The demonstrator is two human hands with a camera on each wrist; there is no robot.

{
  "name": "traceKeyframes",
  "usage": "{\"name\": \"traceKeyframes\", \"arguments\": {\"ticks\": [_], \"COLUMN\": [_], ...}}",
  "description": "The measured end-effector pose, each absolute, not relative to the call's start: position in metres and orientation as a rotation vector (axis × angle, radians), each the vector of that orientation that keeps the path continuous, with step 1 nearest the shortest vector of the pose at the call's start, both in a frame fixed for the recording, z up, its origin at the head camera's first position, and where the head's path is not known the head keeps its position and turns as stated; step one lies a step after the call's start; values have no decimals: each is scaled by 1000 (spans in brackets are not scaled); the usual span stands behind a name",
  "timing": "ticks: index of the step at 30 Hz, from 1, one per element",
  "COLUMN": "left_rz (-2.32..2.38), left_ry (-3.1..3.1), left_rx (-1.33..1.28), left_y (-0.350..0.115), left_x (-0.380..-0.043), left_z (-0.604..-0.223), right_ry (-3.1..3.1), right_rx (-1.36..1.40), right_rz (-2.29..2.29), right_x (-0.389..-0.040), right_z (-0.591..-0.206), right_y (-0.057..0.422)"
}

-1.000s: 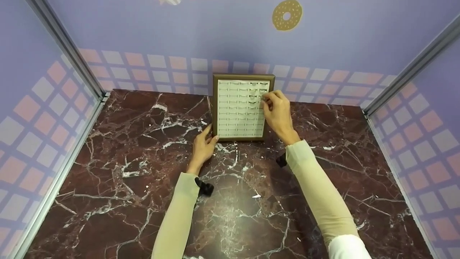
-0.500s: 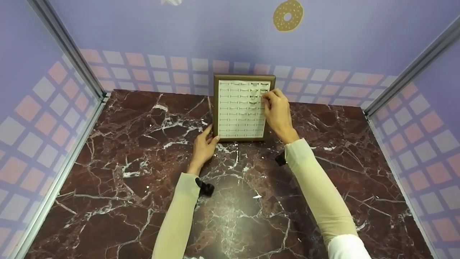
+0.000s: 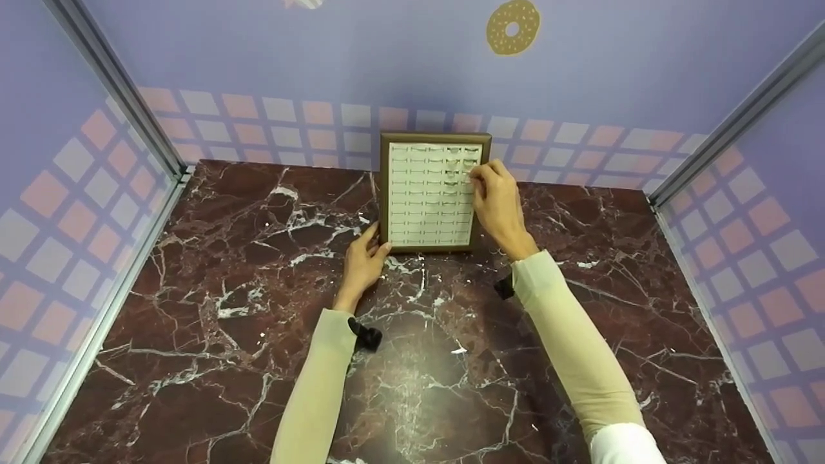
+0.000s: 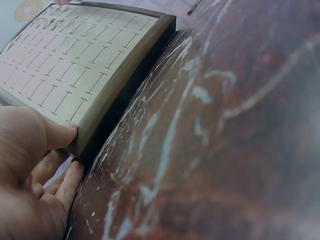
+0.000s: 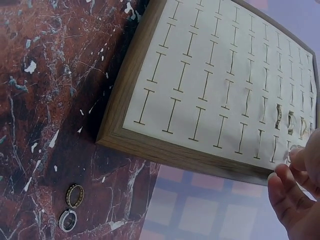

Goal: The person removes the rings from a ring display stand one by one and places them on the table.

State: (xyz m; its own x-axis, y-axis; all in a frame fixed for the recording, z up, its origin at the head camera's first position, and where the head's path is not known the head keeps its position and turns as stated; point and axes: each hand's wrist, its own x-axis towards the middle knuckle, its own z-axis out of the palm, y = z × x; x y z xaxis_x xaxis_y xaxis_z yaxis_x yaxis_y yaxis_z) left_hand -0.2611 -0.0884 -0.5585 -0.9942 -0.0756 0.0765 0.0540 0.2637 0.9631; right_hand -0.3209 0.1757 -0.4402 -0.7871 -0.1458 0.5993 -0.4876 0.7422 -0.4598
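A wood-framed ring display board (image 3: 430,219) with slotted white padding leans upright near the back wall. My left hand (image 3: 365,263) grips its lower left corner; in the left wrist view the thumb (image 4: 60,135) lies on the front and the other fingers go beneath and behind. My right hand (image 3: 499,205) is at the upper right part of the board, its thumb and fingertips pinching a small silvery ring (image 5: 294,148) against a slot, mostly hidden by the fingers. Several rings sit in the upper right slots, among them a dark patterned ring (image 5: 279,116).
A gold ring (image 5: 75,196) and a silver ring (image 5: 68,220) lie side by side on the dark red marbled tabletop (image 3: 245,361), right of the board. A purple back wall (image 3: 258,51) stands just behind. Side panels bound the table left and right.
Both hands keep their places on the board; the right fingertips shift only slightly at the same slot. The head view sways a little.
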Motion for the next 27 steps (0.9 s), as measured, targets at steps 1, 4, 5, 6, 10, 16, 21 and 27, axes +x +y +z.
{"name": "traceKeyframes", "arguments": {"ticks": [1, 4, 5, 6, 10, 16, 21, 27], "left_rz": [-1850, -1864, -1867, -1864, -1855, -1861, -1851, -1836], "left_ry": [-2405, -2400, -2397, -2398, -2402, -2402, -2404, -2413], "left_rx": [20, 22, 23, 24, 25, 24, 23, 8], "left_y": [-88, -89, -89, -89, -89, -89, -88, -89], "left_x": [-261, -262, -262, -262, -262, -261, -261, -261], "left_z": [-558, -558, -558, -558, -557, -557, -557, -557], "right_ry": [-2397, -2389, -2388, -2387, -2384, -2401, -2417, -2421], "right_rx": [484, 496, 498, 500, 513, 519, 512, 510], "right_rz": [838, 845, 851, 857, 876, 871, 870, 880], "right_x": [-320, -319, -319, -318, -315, -311, -309, -305], "right_z": [-440, -441, -441, -442, -444, -452, -461, -471], "right_y": [176, 178, 178, 179, 183, 192, 200, 210]}}
